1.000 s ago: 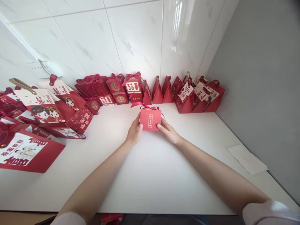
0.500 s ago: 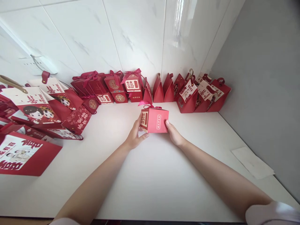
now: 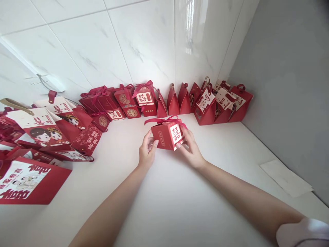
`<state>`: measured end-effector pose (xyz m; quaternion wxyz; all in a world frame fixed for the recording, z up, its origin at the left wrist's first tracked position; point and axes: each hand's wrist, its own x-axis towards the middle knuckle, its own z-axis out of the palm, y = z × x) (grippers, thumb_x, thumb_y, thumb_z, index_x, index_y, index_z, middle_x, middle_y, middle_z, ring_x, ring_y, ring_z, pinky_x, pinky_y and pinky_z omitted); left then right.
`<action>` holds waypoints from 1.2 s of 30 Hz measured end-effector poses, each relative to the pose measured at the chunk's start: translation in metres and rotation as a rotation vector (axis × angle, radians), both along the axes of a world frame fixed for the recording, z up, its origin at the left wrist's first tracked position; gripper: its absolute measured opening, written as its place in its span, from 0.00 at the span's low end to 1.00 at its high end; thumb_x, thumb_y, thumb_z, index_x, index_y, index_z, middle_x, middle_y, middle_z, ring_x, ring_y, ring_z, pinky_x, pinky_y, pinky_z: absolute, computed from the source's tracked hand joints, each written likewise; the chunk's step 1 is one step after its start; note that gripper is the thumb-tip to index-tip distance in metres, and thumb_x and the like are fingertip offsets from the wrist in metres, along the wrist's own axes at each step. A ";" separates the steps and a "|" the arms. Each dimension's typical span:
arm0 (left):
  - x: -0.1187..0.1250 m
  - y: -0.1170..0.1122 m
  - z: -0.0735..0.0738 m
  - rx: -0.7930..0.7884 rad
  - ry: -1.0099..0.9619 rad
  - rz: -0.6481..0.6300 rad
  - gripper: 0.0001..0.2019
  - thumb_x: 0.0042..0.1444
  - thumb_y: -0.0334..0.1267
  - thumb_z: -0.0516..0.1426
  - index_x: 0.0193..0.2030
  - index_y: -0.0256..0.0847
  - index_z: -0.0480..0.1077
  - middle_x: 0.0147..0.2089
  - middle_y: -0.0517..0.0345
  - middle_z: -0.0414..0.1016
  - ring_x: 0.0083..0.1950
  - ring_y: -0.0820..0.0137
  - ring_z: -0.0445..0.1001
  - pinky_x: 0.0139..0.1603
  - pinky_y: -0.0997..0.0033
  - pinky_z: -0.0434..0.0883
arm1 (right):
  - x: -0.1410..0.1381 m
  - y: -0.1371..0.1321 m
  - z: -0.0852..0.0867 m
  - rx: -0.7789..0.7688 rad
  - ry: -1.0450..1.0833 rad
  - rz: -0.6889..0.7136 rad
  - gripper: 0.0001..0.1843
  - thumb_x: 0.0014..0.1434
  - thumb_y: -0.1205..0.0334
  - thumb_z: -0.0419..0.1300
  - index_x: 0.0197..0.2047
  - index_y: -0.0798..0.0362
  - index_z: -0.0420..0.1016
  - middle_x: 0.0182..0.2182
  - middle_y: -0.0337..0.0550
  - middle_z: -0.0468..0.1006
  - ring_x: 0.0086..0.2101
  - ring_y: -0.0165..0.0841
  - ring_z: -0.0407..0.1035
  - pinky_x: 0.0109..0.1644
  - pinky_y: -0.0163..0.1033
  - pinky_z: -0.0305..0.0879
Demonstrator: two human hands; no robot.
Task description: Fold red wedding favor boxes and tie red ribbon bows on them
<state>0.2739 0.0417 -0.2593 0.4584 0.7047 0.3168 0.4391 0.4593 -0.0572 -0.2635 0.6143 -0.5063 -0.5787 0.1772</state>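
A small red gift box (image 3: 166, 134) with a pink-red ribbon bow on top sits between my hands above the white tabletop (image 3: 164, 202). One corner of it faces me, and a white label with a red character shows on its right face. My left hand (image 3: 146, 151) touches its left side with curled fingers. My right hand (image 3: 189, 147) grips its right side, fingers on the labelled face.
A row of red gift boxes (image 3: 136, 99) and red pouches (image 3: 177, 101) lines the tiled wall. Red bags with white tags (image 3: 221, 101) fill the right corner. Larger red and white gift bags (image 3: 38, 133) lie at the left. A white paper sheet (image 3: 286, 178) lies by the grey wall.
My hands have turned the small box round, so a corner and the white-labelled face now point at me. The view has shifted slightly.
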 end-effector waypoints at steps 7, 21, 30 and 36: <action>0.003 0.001 0.003 -0.106 -0.013 -0.279 0.43 0.52 0.50 0.65 0.71 0.46 0.51 0.67 0.45 0.62 0.63 0.51 0.67 0.57 0.55 0.72 | -0.010 -0.002 -0.002 0.004 -0.023 -0.066 0.47 0.61 0.50 0.65 0.73 0.38 0.39 0.65 0.50 0.58 0.56 0.46 0.63 0.47 0.50 0.74; -0.001 0.012 -0.004 -0.370 -0.151 -0.281 0.33 0.63 0.60 0.51 0.68 0.43 0.56 0.67 0.45 0.64 0.66 0.54 0.65 0.64 0.52 0.67 | -0.001 0.002 -0.005 -0.215 0.169 0.321 0.42 0.65 0.46 0.60 0.74 0.42 0.42 0.70 0.45 0.49 0.61 0.45 0.61 0.66 0.54 0.61; 0.002 0.013 -0.002 -0.411 -0.124 -0.248 0.35 0.61 0.63 0.51 0.67 0.42 0.58 0.66 0.44 0.65 0.65 0.51 0.66 0.61 0.49 0.69 | 0.000 0.004 -0.004 -0.234 0.207 0.318 0.41 0.64 0.47 0.61 0.73 0.45 0.45 0.69 0.47 0.53 0.59 0.44 0.63 0.64 0.53 0.63; 0.002 0.012 0.001 -0.416 -0.109 -0.279 0.33 0.63 0.61 0.50 0.67 0.43 0.58 0.65 0.44 0.67 0.63 0.52 0.69 0.59 0.49 0.71 | -0.001 0.006 -0.006 -0.220 0.196 0.308 0.41 0.64 0.46 0.61 0.72 0.45 0.48 0.69 0.48 0.52 0.60 0.45 0.62 0.65 0.54 0.63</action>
